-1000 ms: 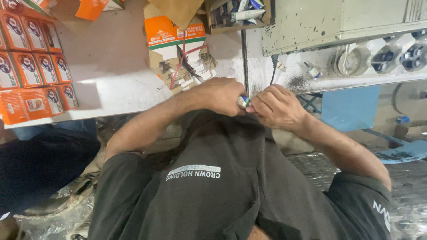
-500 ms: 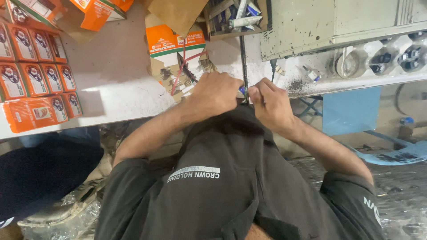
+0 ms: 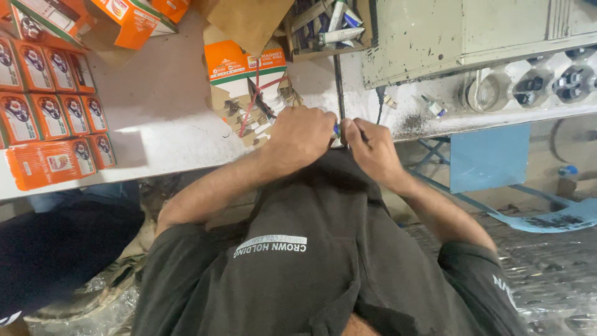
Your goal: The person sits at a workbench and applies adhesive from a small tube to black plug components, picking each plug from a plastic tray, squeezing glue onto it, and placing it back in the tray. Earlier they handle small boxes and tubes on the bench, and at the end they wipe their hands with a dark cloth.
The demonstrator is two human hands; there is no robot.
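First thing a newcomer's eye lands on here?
Both hands meet at the bench's near edge: left hand and right hand pinch a small blue part between them. Next, the rows of orange boxes at far left, then red wires trailing from an open carton behind the hands.

White worktop [image 3: 168,130], greyed with dark smudges near the far right. Rows of small orange cardboard boxes [image 3: 50,118] along its left edge, each with a dark round picture and white trim. Orange-and-white carton with a green band [image 3: 239,65] at centre back; red and black wires [image 3: 255,102] over plain brown card. Pale grey-green metal cabinet [image 3: 460,31], black-speckled. Small blue part [image 3: 336,129] between the hands. Charcoal shirt [image 3: 311,261], white lettering. Light blue panel [image 3: 488,158] below the worktop.
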